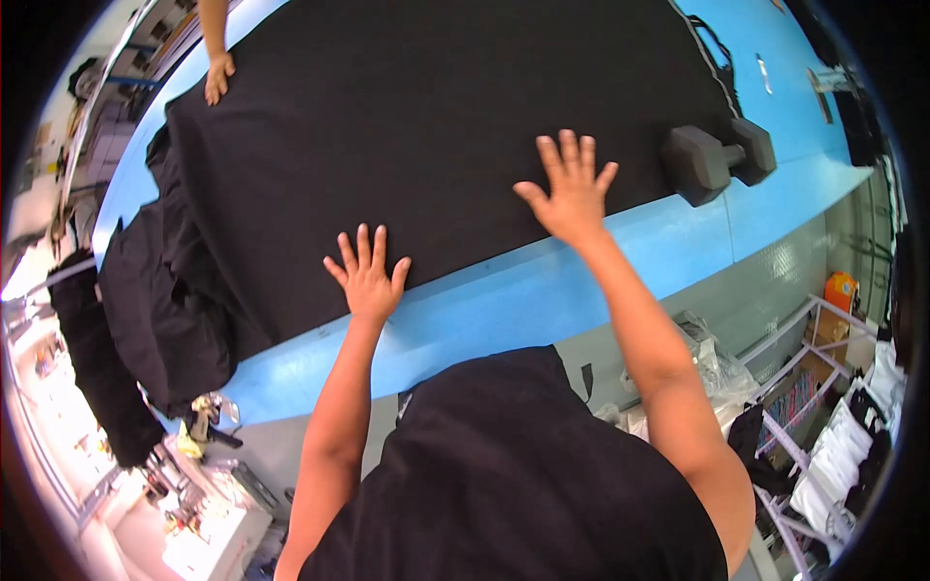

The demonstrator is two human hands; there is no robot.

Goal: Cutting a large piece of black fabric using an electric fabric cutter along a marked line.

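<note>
A wide sheet of black fabric [436, 126] lies spread over a light blue table [504, 300]. My left hand [369, 281] rests flat on the fabric close to its near edge, fingers spread. Farther right, my right hand [572, 194] also presses flat on the cloth with its fingers apart. Neither hand holds anything. A dark hexagonal dumbbell [699, 163] sits on the fabric's right border, to the right of my right hand. At the left, the cloth gathers into a bunched heap [165, 290] that hangs over the table's end.
Another person's hand [219, 77] touches the fabric at the far left. A small, slim tool [764, 74] lies on the table at the far right. A metal rack [790, 445] with folded white and black cloth stands at the lower right, near clear plastic bags [717, 358].
</note>
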